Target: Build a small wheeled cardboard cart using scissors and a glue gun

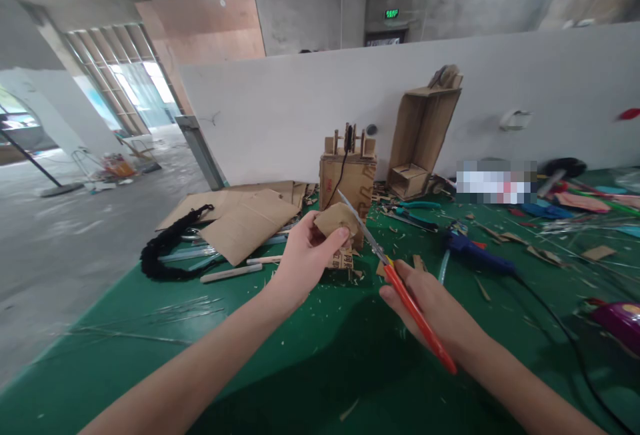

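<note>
Watching remotely, I see the left hand (306, 256) pinching cardboard (329, 220), apparently steadying it; the right hand (436, 296) grips scissors (393, 277) at four o'clock.

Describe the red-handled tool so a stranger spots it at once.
Find the green table, then the person's right hand above it. That hand holds the red-handled tool, its metal tip by the cardboard piece in the left hand. Its red handle sets it apart from that brown piece.

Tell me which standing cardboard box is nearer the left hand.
The shorter box, just beyond the left hand, with a black cord down its printed front; the taller, open-fronted box stands to its right.
</note>
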`<state>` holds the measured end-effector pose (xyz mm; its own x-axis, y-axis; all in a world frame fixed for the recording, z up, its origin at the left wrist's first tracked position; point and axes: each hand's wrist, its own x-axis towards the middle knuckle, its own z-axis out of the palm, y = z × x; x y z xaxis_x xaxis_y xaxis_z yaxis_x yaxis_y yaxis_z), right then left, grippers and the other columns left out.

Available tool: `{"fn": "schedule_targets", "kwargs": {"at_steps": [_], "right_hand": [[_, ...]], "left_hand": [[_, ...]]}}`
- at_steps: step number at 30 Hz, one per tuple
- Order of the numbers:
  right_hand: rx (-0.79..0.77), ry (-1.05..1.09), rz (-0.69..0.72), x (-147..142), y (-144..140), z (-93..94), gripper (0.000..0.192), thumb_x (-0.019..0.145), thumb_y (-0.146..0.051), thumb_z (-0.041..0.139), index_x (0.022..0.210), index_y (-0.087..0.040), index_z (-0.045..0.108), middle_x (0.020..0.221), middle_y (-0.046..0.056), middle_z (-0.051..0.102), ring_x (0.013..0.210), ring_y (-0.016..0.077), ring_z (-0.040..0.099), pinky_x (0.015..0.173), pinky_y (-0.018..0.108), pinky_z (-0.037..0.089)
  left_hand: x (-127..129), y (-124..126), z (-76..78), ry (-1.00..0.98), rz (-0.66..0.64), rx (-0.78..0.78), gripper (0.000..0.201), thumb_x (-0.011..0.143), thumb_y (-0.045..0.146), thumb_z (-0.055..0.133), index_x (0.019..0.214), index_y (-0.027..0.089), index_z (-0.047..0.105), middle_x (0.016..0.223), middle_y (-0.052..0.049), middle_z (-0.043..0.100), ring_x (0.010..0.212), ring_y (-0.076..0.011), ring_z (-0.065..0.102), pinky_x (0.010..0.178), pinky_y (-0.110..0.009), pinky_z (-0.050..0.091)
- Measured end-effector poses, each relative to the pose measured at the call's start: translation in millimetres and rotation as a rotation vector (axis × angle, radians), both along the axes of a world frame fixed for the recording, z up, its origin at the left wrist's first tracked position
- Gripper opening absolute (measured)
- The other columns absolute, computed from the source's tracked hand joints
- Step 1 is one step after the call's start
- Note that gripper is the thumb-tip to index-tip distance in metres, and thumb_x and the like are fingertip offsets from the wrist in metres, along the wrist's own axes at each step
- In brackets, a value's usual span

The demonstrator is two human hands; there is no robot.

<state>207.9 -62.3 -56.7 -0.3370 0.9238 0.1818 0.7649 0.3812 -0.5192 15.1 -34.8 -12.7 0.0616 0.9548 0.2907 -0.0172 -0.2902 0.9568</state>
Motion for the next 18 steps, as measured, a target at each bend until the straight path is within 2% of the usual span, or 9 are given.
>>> {"fn": "schedule_targets", "kwargs": {"at_steps": [4, 10, 13, 18], "right_hand": [[0.03, 0.005, -0.002, 0.8, 0.1, -2.1, 0.037, 0.091, -0.052, 0.034, 0.092, -0.021, 0.052, 0.082, 0.008, 0.063, 0.07, 0.0213, 0.06, 0.065, 0.036, 0.046], [0.017, -0.021, 0.019, 1.8, 1.2, -4.3, 0.039, 0.09, -0.053, 0.033, 0.072, -0.021, 0.046, 0.081, 0.008, 0.06, 0.063, 0.0181, 0.056, 0.061, 0.035, 0.045], [0.014, -0.018, 0.025, 1.8, 1.2, -4.1, 0.04, 0.09, -0.054, 0.031, 0.075, -0.021, 0.047, 0.081, 0.008, 0.059, 0.064, 0.0181, 0.055, 0.062, 0.036, 0.045], [0.026, 0.075, 0.069, 1.8, -0.2, -3.9, 0.04, 0.089, -0.055, 0.033, 0.093, -0.02, 0.051, 0.081, 0.007, 0.057, 0.063, 0.0183, 0.053, 0.059, 0.035, 0.045]], "left_hand": [[2.7, -1.1, -0.7, -0.054, 0.005, -0.037, 0.022, 0.076, 0.03, 0.066, 0.089, 0.016, 0.055, 0.081, -0.001, 0.064, 0.071, -0.0117, 0.058, 0.065, -0.023, 0.045], [6.1, -2.3, -6.5, -0.187, -0.051, -0.103, 0.023, 0.076, 0.03, 0.067, 0.089, 0.017, 0.053, 0.085, -0.002, 0.064, 0.076, -0.012, 0.059, 0.068, -0.023, 0.046], [6.0, -1.7, -6.7, -0.18, -0.052, -0.093, 0.023, 0.075, 0.03, 0.067, 0.089, 0.017, 0.053, 0.083, -0.001, 0.064, 0.073, -0.0115, 0.059, 0.067, -0.023, 0.045], [3.5, 1.2, -4.0, -0.159, -0.033, -0.038, 0.021, 0.076, 0.029, 0.066, 0.089, 0.017, 0.054, 0.083, -0.001, 0.062, 0.073, -0.0112, 0.057, 0.064, -0.022, 0.045]]}}
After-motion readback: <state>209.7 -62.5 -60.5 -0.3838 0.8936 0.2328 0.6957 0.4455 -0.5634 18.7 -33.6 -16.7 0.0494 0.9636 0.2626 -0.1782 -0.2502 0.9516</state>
